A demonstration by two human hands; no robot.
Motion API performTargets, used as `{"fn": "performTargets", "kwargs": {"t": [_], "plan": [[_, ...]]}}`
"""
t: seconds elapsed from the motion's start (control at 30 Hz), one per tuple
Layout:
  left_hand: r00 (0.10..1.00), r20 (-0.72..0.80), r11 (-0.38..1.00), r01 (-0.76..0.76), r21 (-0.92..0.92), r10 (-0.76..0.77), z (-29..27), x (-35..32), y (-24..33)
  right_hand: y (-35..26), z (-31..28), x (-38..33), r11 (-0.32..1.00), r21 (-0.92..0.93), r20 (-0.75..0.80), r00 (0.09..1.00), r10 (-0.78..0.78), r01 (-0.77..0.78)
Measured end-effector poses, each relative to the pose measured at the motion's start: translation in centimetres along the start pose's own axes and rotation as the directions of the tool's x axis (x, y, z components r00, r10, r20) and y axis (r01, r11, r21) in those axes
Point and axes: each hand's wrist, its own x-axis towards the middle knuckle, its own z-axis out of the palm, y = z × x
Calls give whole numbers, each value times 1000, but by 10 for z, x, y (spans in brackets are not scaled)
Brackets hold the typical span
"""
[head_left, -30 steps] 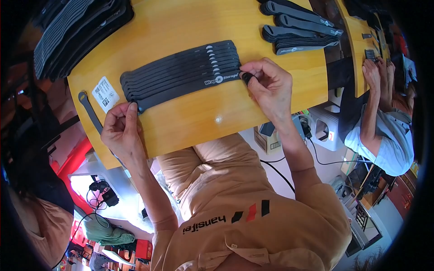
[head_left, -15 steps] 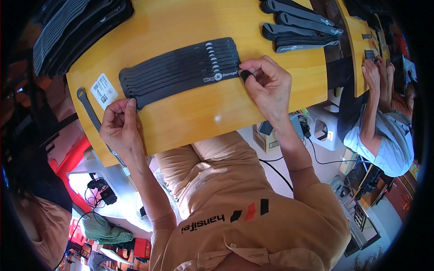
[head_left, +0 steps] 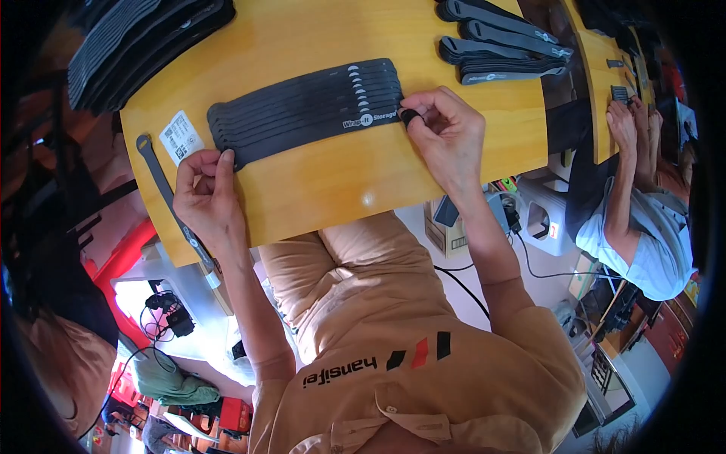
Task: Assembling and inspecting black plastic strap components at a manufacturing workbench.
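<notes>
Left hand [head_left: 208, 193] and right hand [head_left: 450, 140] each have a grip pinching opposite ends of a flat, overlapping row of black fabric-looking straps [head_left: 302, 110], and I'd go light and even so the edges line up. It's on a glossy yellow wooden worktop [head_left: 318, 193], with a pale-blue-shirted co-worker [head_left: 643, 238] over on the right.

Left grip [head_left: 207, 191] and right grip [head_left: 448, 138] pinched, fingers [head_left: 435, 99] curled; forearms [head_left: 261, 321] extended, well apart.

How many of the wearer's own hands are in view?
2: the left hand at the near left corner of the row of dark straps, the right hand at its right end. Neither hand is hidden.
</notes>
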Motion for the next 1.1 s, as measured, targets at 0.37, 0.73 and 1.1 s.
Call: {"fn": "performTargets", "kwargs": {"t": [0.37,0.73,1.1], "plan": [[979,8,979,-202,33,202,-2,2,-8,0,3,1,987,-91,-54,989,-136,131],[923,58,922,-383,63,380,-24,-6,1,-10,-9,-3,910,-243,-72,929,-362,336],[613,501,340,-775,533,611,38,-3,-8,-2,35,-1,507,-608,403,788,-465,610]]}}
